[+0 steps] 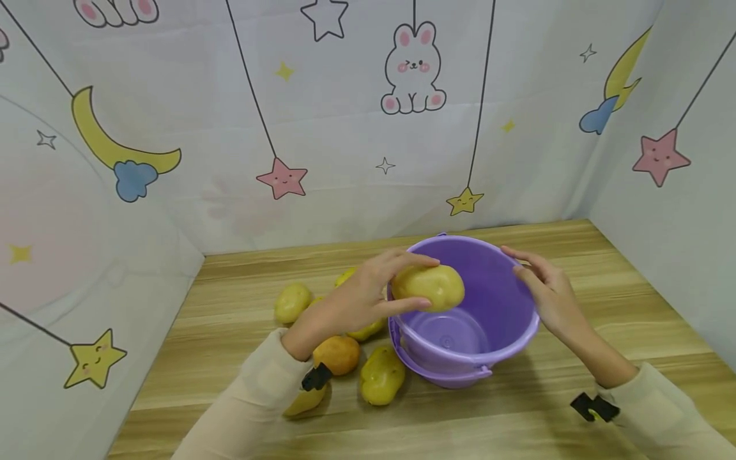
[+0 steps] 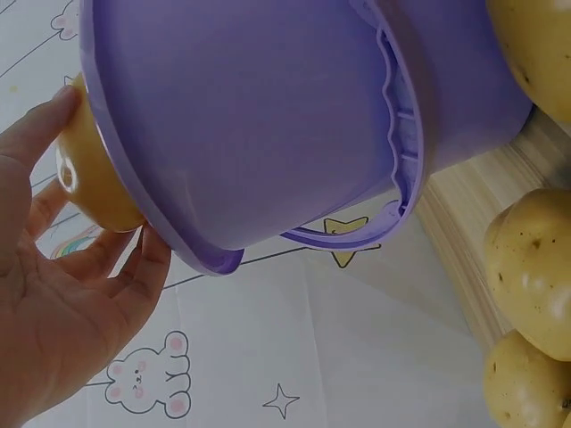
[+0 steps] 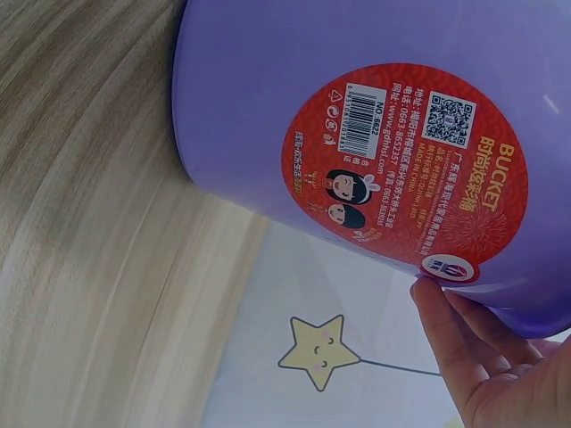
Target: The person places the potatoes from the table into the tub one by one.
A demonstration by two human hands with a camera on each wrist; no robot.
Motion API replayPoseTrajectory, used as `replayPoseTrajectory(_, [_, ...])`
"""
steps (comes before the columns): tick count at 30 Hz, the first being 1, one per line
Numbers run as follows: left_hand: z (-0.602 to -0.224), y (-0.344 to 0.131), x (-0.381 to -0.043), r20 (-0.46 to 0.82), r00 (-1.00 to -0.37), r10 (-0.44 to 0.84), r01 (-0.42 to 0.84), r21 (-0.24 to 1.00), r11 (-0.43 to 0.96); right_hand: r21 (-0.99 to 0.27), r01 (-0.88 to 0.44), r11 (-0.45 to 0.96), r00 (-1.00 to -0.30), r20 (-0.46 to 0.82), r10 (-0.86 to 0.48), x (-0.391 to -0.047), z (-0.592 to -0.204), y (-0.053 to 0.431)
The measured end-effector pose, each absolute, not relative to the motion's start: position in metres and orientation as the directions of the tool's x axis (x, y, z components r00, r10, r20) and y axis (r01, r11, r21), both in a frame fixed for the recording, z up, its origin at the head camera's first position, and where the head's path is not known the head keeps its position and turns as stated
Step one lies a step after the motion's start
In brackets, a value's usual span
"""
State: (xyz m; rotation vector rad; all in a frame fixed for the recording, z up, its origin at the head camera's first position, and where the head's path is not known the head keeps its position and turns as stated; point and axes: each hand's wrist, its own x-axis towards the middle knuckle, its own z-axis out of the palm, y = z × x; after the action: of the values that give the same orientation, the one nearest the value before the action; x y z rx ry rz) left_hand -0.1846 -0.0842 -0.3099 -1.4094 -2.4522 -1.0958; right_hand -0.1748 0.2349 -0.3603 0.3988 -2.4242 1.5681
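My left hand (image 1: 368, 287) holds a smooth yellow potato (image 1: 434, 287) between thumb and fingers, over the left rim of a purple plastic bucket (image 1: 497, 306). In the left wrist view the potato (image 2: 94, 174) overlaps the rim's edge, with the fingers curled about it. On the bucket's right side, my right hand (image 1: 546, 287) grips the rim. Its fingertips touch the outer wall beside a round red label (image 3: 401, 169) in the right wrist view. The bucket stands upright on the table, its inner bottom showing. Its purple handle (image 2: 406, 116) hangs down on the left side.
Several more potatoes lie left of the bucket, including one in front (image 1: 382, 377) and one farther back (image 1: 292, 303); my left forearm partly covers the group. An orange-toned roundish piece (image 1: 339, 355) is among them. Patterned cloth (image 1: 345, 128) encloses the wooden table (image 1: 230, 300).
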Motion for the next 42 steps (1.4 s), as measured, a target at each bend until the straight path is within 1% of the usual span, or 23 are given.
replayPoseTrajectory(9, [-0.312, -0.082, -0.183, 0.406, -0.564, 0.719, 0.784, 0.536, 0.313, -0.85, -0.343, 0.399, -0.938, 0.335, -0.092, -0.176, -0.361, 0.235])
replayPoseTrajectory(26, [-0.313, -0.088, -0.182, 0.4, -0.605, 0.688, 0.75, 0.576, 0.325, -0.851, -0.341, 0.4, -0.939, 0.33, -0.098, -0.177, -0.363, 0.233])
replayPoseTrajectory(36, [-0.313, -0.09, -0.184, 0.429, -0.598, 0.677, 0.754, 0.588, 0.293, -0.837, -0.344, 0.425, -0.937, 0.337, -0.095, -0.176, -0.36, 0.234])
replayPoseTrajectory(42, [-0.312, -0.092, -0.185, 0.43, -0.602, 0.673, 0.74, 0.618, 0.266, -0.838, -0.341, 0.425, -0.938, 0.333, -0.096, -0.176, -0.358, 0.234])
